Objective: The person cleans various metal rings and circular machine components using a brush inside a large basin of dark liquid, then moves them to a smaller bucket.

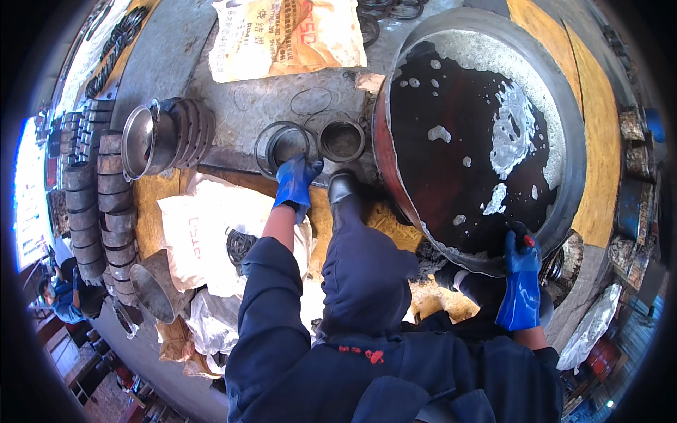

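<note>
**Reaching two ways, from metal ring to big tub**

Stretching to eleven o'clock with the left hand, gloved in blue, as far as the near edge of a dark metal ring on the grey floor. Bending the fingers at that edge, about half closed; cannot tell whether gripping or merely resting. Stretching also to four o'clock with the right hand, likewise gloved, at the near rim of a tub at two o'clock, filled with dark liquid and pale froth. Curling at the fingertips there, beside a small red thing (perhaps held, perhaps not; too small to say), so cannot tell how far open.

Looking under way rather than finished, judging by hands at both ring and tub. Cannot sort, from this view, pieces done from pieces left.

Counting: one tub; one ring by the left hand, seemingly overlapped by a thinner hoop; one squat collar just beside, at twelve; two printed sacks, near eleven and nine; one nest of metal pots at ten; one flared can at eight. Cannot count the crowded short cylinders at nine.
</note>
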Demonstrator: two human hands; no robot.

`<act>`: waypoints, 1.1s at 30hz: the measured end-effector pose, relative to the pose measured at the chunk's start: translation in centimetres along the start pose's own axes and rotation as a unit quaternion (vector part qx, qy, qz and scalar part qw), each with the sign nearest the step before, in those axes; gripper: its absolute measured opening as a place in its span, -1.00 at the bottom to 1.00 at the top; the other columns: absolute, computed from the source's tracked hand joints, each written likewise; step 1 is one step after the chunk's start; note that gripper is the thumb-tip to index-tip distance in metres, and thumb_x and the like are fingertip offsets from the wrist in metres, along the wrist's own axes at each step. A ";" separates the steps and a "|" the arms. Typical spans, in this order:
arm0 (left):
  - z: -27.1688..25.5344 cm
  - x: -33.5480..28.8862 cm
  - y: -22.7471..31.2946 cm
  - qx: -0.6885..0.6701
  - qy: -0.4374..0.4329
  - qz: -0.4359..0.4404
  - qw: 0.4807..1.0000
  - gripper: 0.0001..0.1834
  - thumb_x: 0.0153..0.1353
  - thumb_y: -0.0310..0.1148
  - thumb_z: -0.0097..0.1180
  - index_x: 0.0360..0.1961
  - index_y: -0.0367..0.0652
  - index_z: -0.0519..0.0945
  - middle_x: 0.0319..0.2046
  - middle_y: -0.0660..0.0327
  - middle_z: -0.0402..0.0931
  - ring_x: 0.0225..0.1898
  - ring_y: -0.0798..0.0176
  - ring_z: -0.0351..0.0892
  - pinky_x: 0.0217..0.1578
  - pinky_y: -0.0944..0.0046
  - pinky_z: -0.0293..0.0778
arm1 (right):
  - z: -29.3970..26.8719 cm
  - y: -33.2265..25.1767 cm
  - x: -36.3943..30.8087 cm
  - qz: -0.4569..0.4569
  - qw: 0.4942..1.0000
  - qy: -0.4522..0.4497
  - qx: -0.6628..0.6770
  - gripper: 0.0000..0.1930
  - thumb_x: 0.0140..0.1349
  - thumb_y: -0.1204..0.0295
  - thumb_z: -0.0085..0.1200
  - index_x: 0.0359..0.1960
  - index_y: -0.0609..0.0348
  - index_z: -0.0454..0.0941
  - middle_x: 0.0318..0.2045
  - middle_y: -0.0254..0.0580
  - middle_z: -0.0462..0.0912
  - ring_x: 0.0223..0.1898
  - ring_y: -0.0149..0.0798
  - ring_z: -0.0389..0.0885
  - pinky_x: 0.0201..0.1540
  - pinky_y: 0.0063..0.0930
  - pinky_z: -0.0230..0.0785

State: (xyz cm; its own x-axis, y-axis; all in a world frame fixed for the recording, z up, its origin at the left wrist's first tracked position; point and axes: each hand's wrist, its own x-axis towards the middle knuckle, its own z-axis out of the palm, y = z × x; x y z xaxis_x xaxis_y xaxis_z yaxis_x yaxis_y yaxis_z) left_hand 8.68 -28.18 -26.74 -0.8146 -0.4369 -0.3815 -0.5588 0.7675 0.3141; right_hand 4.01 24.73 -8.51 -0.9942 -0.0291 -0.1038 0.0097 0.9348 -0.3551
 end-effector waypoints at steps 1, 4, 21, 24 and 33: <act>-1.2 -0.4 0.7 -0.007 -0.010 0.013 1.000 -0.50 0.10 0.01 0.18 -0.06 -0.12 0.60 -0.17 -0.10 0.62 -0.13 -0.23 0.59 -0.12 -0.06 0.49 | 0.0 0.1 0.0 -0.007 1.000 0.008 -0.003 -0.76 0.21 0.30 0.11 -0.12 0.00 0.67 -0.15 -0.14 0.68 -0.10 -0.12 0.65 -0.04 -0.33 0.46; -1.4 -1.3 1.2 -0.010 0.019 0.018 1.000 -0.45 0.02 0.04 0.23 -0.06 -0.12 0.61 -0.16 -0.05 0.62 -0.11 -0.14 0.61 -0.09 -0.02 0.50 | 0.0 0.0 -0.1 0.027 0.999 0.007 0.024 -0.76 0.21 0.30 0.12 -0.12 0.00 0.67 -0.15 -0.15 0.68 -0.09 -0.13 0.65 -0.03 -0.33 0.46; 2.7 -0.2 1.9 0.045 0.022 -0.091 0.995 -0.80 0.04 -0.22 0.21 -0.26 0.12 0.67 -0.27 0.16 0.67 -0.17 -0.02 0.66 -0.22 0.01 0.53 | 0.1 0.4 0.0 0.053 0.998 -0.017 0.025 -0.73 0.22 0.29 0.11 -0.08 0.05 0.65 -0.12 -0.14 0.68 -0.06 -0.16 0.65 0.01 -0.33 0.45; 2.6 -0.3 2.0 0.030 0.028 -0.101 0.994 -0.80 0.04 -0.23 0.21 -0.26 0.14 0.66 -0.28 0.16 0.67 -0.18 -0.02 0.65 -0.22 0.02 0.53 | 0.0 0.1 0.0 0.047 0.998 -0.014 0.027 -0.72 0.22 0.29 0.11 -0.08 0.06 0.65 -0.13 -0.13 0.68 -0.06 -0.16 0.65 0.02 -0.33 0.45; 1.8 -0.6 2.3 0.031 -0.006 -0.102 0.994 -0.76 0.00 -0.21 0.26 -0.24 0.09 0.66 -0.26 0.14 0.67 -0.15 -0.03 0.64 -0.19 0.03 0.53 | -0.6 -1.2 0.0 0.036 0.999 -0.008 0.025 -0.72 0.23 0.27 0.10 -0.09 0.09 0.65 -0.16 -0.10 0.69 -0.10 -0.14 0.66 -0.01 -0.32 0.46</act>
State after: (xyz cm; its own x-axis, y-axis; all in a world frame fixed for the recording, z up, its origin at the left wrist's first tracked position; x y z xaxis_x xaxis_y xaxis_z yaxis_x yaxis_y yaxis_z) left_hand 8.14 -25.30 -27.34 -0.6827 -0.5822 -0.4416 -0.7018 0.6907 0.1743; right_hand 3.89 23.82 -7.48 -0.9890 0.0316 -0.1445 0.0866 0.9157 -0.3925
